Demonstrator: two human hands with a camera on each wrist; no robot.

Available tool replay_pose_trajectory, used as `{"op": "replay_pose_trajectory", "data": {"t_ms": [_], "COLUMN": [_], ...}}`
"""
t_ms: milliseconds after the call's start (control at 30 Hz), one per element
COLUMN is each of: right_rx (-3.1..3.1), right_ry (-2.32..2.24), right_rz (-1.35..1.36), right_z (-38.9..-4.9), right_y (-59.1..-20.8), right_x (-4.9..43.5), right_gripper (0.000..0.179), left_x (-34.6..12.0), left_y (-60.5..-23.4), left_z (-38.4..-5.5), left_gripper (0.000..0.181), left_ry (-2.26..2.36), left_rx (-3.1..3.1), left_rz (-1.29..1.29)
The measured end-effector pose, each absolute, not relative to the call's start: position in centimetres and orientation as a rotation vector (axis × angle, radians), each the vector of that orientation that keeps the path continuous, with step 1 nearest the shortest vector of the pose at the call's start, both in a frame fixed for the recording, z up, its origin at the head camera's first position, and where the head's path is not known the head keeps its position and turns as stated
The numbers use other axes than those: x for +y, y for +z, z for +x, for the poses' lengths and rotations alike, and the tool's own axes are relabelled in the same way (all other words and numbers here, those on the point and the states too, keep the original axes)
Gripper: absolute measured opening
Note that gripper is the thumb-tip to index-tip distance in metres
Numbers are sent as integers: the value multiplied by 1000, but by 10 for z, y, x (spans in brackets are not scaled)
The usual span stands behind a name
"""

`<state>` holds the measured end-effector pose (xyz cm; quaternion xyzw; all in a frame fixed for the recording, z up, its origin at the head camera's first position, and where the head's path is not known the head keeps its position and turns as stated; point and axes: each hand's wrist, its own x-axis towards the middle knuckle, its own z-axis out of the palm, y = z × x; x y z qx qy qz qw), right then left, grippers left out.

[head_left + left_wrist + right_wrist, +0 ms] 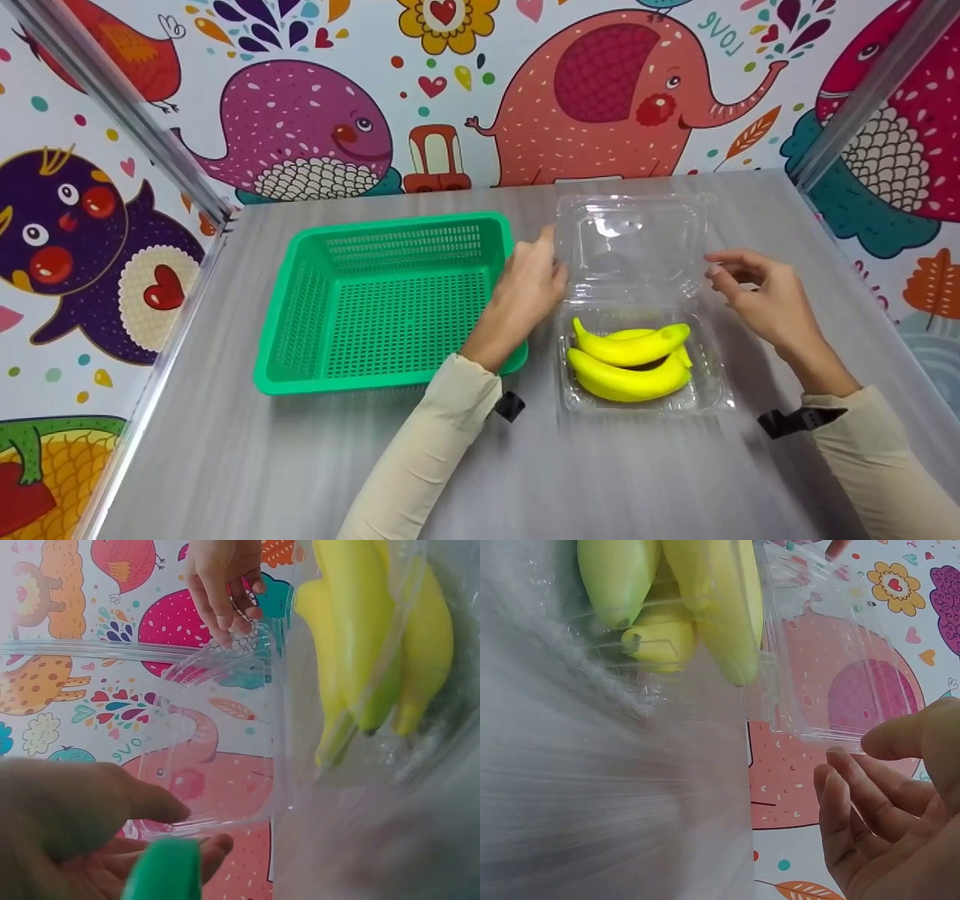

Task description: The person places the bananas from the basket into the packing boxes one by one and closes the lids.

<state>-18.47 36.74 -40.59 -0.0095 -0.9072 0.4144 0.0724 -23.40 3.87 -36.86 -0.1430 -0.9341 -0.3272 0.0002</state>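
A clear plastic clamshell box (574, 401) stands with its lid (637, 244) raised at the back. Several yellow bananas (630, 375), some with greenish tips, lie in its base. My left hand (525, 281) is at the lid's left edge; in the left wrist view the thumb (161, 802) and fingers lie on either side of that edge. At the lid's right edge, my right hand (765, 300) pinches the rim between thumb (900, 739) and fingertips, as the right wrist view shows. The bananas touch neither hand.
A green perforated plastic basket (390, 386) sits to the left of the box, partly behind my left forearm. The grey table (285, 465) meets patterned cartoon walls (450, 82) at the back and sides. Metal frame posts (862, 97) stand at the corners.
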Motion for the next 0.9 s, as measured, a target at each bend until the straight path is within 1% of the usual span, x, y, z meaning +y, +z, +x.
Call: {"op": "replay_pose_trajectory", "data": {"t_ms": [100,300,567,733,900], "right_rx": [-2704,-2649,-2636,-2592,-2535], "right_ry": [1197,1195,1281,1323,1347], "right_rz": [-15,14,14,-21,2], "right_z": [-182,-175,-164,-151,-137], "right_y": [-405,-404,-400,-393,-387], "right_x": [365,364,367,364,362], "right_gripper": [39,33,39,35,32], "left_x": [37,31,25,22,16], "left_y": [-366,-364,-361,-358,-356], "left_z": [-230,-221,-210,-203,-195], "left_gripper": [54,45,37,32,25], "left_ry": [-1053,-1077,-1196,-1222,-1267], "left_rx": [-2906,-2791,-2692,-2649,-2571], "left_rz": [-465,-519,-534,-565,-621]}}
